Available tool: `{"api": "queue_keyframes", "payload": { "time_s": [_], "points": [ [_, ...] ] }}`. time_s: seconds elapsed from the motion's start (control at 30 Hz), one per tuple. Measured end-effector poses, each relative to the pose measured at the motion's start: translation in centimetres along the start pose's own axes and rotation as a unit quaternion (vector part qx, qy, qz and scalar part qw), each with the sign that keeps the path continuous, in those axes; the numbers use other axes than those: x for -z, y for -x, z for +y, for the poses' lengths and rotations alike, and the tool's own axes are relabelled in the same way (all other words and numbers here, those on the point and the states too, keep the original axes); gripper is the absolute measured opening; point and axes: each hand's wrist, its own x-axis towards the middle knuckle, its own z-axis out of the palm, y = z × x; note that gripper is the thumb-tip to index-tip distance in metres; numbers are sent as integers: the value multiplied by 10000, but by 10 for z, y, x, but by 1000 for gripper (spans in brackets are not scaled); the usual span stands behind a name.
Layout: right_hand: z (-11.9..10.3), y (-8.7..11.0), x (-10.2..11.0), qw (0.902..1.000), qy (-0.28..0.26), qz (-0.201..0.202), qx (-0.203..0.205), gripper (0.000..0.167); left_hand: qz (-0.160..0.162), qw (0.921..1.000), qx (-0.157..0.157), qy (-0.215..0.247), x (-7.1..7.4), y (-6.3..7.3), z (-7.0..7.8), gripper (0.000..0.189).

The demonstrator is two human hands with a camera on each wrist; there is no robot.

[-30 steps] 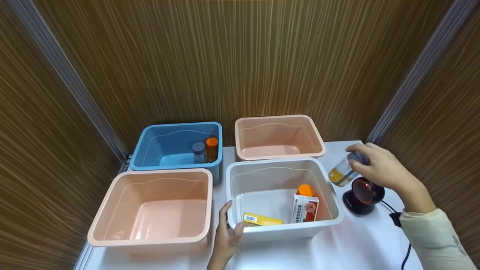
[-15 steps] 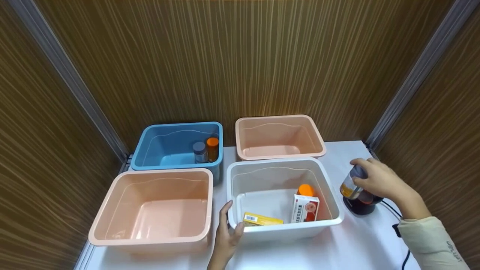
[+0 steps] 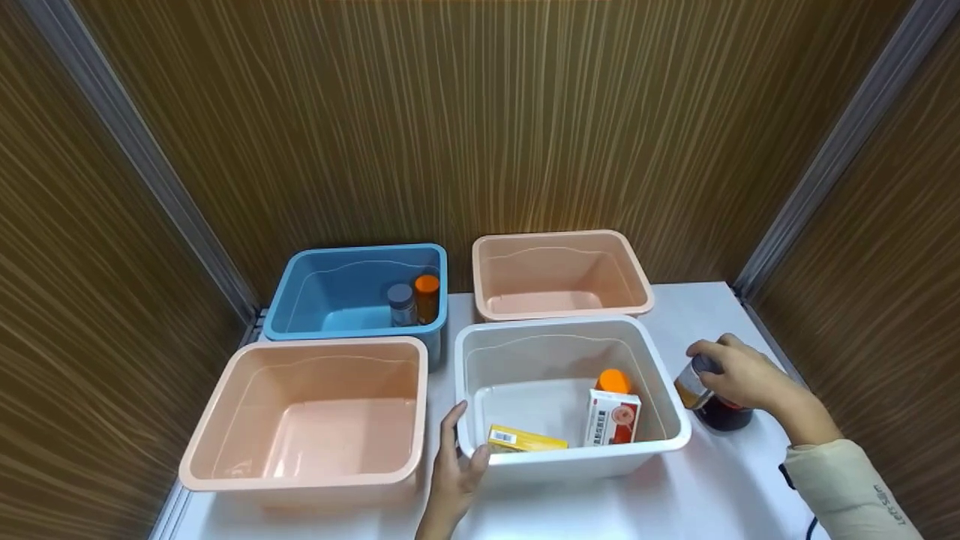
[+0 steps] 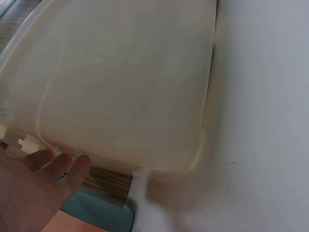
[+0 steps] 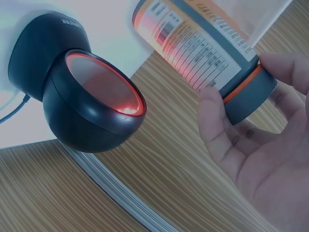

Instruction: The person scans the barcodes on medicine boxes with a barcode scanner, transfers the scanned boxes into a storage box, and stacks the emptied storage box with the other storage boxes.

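Observation:
In the right hand (image 3: 741,373) is a pill bottle (image 3: 691,385) with a grey cap; thumb and fingers grip it around the cap. The right wrist view shows its label side (image 5: 193,50) tilted, with red light on the print, facing the glowing round window of a black desktop scanner (image 5: 104,82). The left hand (image 3: 453,480) rests at the near left corner of a white bin (image 3: 574,461), fairly straight fingers along the outer wall and thumb by the rim. Inside that bin are a yellow box (image 3: 529,439), a red-and-white medicine box (image 3: 611,418) and an orange-capped bottle (image 3: 613,382).
Left of the white bin stands a peach bin (image 3: 300,480), with a blue bin (image 3: 345,330) behind it holding a grey-capped bottle (image 3: 402,304) and another orange-capped bottle (image 3: 427,298). A second peach bin (image 3: 562,307) sits at the back. Wood-patterned panels (image 3: 480,120) enclose the table.
The right hand has brought the bottle down and nearer, from beyond the scanner to in front of its window, partly covering it in the head view. The left hand has stayed at the white bin's corner.

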Motion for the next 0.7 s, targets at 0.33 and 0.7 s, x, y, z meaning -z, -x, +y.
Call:
{"api": "queue_keyframes", "payload": {
  "time_s": [0.33, 0.7],
  "points": [
    [3, -2, -7, 9998, 68, -175, 52, 17, -4, 10000, 63, -27, 0, 0, 1, 70],
    [2, -2, -10, 9998, 45, 169, 76, 38, -32, 10000, 19, 13, 0, 0, -1, 70]
  ]
}}
